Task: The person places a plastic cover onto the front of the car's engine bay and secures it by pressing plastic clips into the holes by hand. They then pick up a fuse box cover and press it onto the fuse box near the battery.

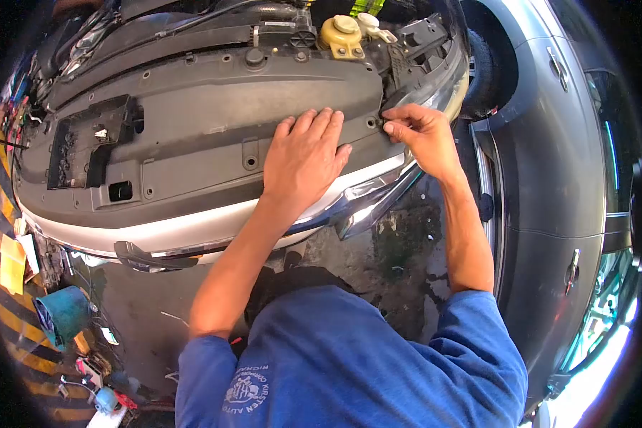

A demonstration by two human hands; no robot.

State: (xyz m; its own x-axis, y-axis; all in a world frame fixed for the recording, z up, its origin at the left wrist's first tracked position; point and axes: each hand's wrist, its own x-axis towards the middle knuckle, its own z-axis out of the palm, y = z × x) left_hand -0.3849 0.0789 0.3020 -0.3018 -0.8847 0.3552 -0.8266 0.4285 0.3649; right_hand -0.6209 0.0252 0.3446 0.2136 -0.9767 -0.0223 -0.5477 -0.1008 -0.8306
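Observation:
My left hand (304, 158) lies flat on the black plastic cover (221, 110) at the front of an open engine bay, its fingers spread and holding nothing. At the cover's right end, my right hand (422, 135) is closed, thumb and forefinger nearly together beside a round hole (371, 123). Whatever is between those fingertips is too small to make out. A dark square tray (89, 143) is set in the cover's left part. Below the cover runs the silver front edge (214, 227) of the car.
A yellowish reservoir (341, 36) stands behind the cover. Close on the right is a dark grey car (549, 171). On the floor at the lower left are a teal bucket (65, 314), yellow papers (12, 264) and scattered small items beside yellow and black stripes.

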